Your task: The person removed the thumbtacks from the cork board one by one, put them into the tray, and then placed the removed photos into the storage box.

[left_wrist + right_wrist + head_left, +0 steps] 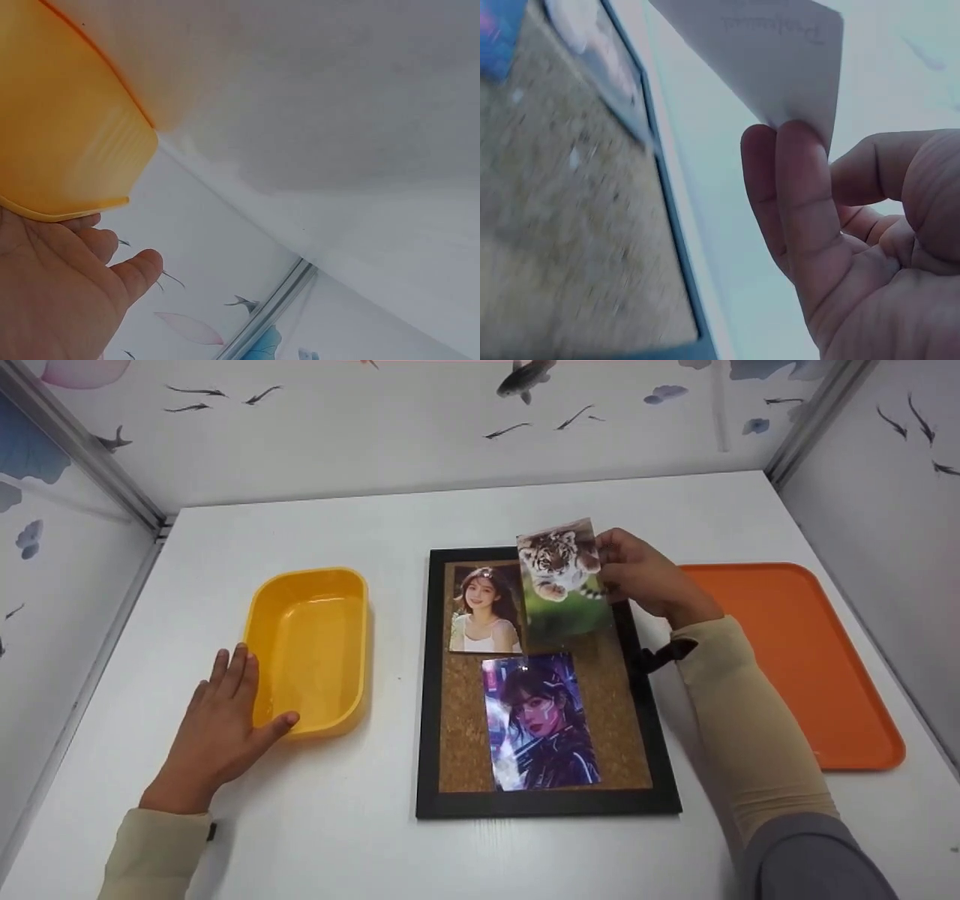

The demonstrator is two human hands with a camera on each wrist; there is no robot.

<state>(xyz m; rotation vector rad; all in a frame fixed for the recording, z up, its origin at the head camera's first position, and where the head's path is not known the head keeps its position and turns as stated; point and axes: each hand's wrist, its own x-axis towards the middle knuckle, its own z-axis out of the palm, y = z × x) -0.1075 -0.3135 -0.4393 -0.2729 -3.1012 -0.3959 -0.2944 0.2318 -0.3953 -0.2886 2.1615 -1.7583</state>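
Note:
My right hand (649,574) pinches the right edge of a tiger cub photo (561,585) between thumb and fingers, holding it over the upper right of a black-framed corkboard (465,727). In the right wrist view its white back (780,52) shows faint handwriting, and the photo is tilted. On the board lie a portrait photo (484,615) at upper left and a purple cyberpunk-style picture (540,727) lower down, each with a small shiny spot near its top. My left hand (221,727) rests with straight, spread fingers on the near left rim of a yellow plastic bin (311,660).
An orange tray (810,660) lies to the right of the board, partly behind my right forearm. The white table (390,847) is bounded by printed panels (420,435) at the back and sides. A dark strap piece (667,655) sticks out from the right sleeve.

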